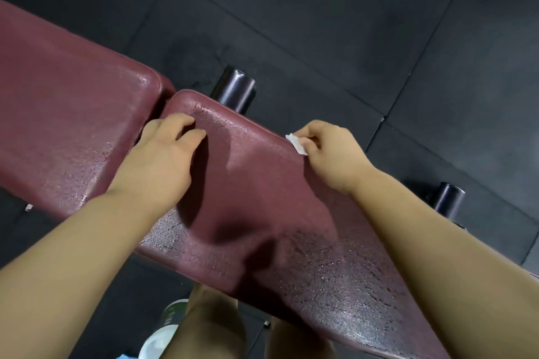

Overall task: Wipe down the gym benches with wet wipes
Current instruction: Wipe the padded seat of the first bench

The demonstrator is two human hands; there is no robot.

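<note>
While the right hand (329, 154) pinches a small white wet wipe (297, 143) against the far edge of the maroon gym bench (262, 189), the left hand (163, 160) rests on the pad. Its fingers are loosely curled, holding nothing, just beside the gap between the two pads.

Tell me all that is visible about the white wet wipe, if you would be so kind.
The wet wipe is a small, crumpled white piece, mostly hidden in the right hand, whose curled fingers pinch it. Only a corner sticks out toward the left. It sits at the far edge of the maroon bench pad and seems to touch that edge.
</note>
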